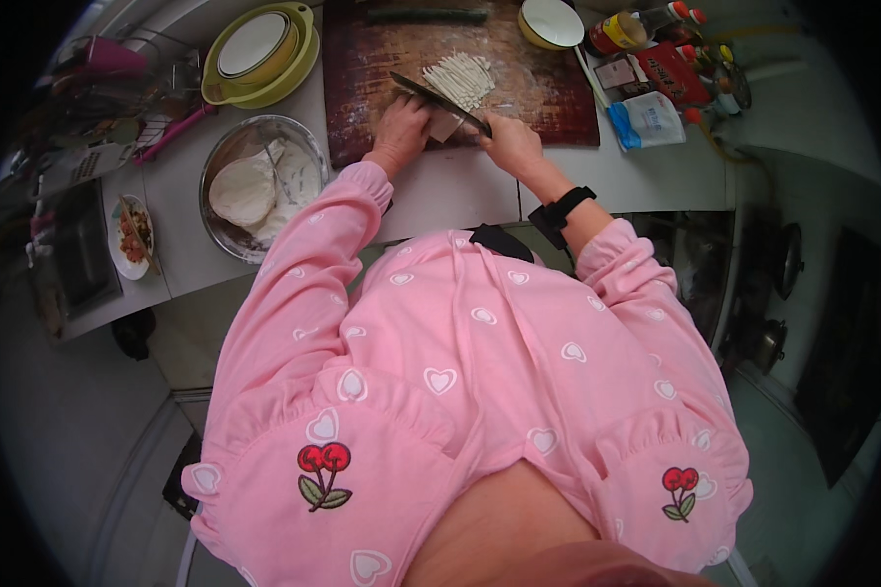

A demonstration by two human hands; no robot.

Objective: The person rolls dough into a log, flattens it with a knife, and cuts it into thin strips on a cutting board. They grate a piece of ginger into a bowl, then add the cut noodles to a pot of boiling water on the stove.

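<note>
My right hand [514,143] grips the handle of a kitchen knife [440,101], its dark edge slanting up and left over a worn wooden cutting board [558,103]. Close against the blade on the left is my left hand [402,128], fingers bent down towards the board; what they press is hidden. A pale flat patch [446,126] shows between the hands, and I cannot tell whether it is food or the blade's face. Just beyond the knife lies a heap of thin white strips [461,79], perhaps cut dough.
Left of the board, a steel bowl [213,227] holds dough, flour and a utensil. Behind it are stacked green basins [312,51]. A plate of food [128,268] with chopsticks sits far left. An enamel bowl [554,22], bottles [617,33] and a plastic packet [650,121] stand right.
</note>
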